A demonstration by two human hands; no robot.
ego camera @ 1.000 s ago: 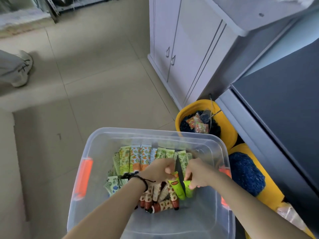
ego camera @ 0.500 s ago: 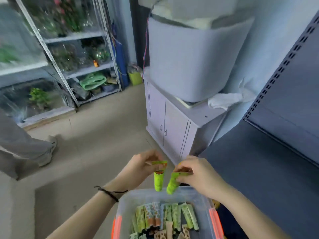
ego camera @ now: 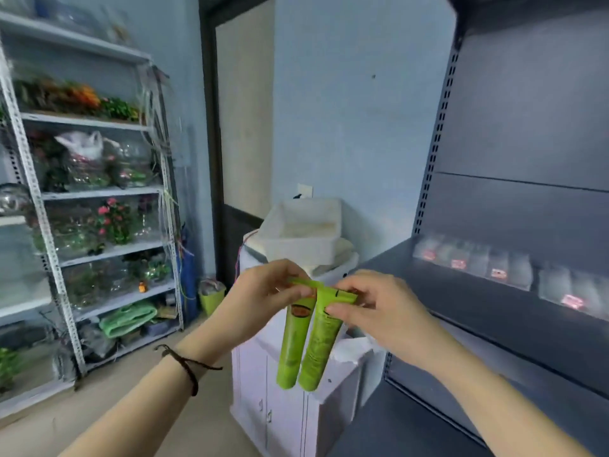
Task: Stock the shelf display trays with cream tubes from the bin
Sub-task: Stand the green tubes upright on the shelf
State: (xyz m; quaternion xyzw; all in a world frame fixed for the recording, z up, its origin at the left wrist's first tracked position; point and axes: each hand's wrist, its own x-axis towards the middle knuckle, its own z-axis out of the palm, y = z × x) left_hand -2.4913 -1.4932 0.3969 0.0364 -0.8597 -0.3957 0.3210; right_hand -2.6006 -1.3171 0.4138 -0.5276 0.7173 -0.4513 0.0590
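Both hands had lifted away from the bin, now out of view: the left hand (ego camera: 263,301) pinched one green cream tube (ego camera: 291,351) by its flat crimped end, and the right hand (ego camera: 379,311) pinched a second green tube (ego camera: 318,351) likewise. The two tubes hung cap-down, touching side by side. Beyond them stood a white cabinet (ego camera: 280,407), and to the right the dark shelf (ego camera: 461,301) carried clear display trays (ego camera: 478,262), well apart from the tubes.

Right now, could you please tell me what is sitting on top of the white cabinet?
A white tub sits there on a pale stack. The left hand, right hand and their two green tubes cover the front of the white cabinet top, so that part is hidden.
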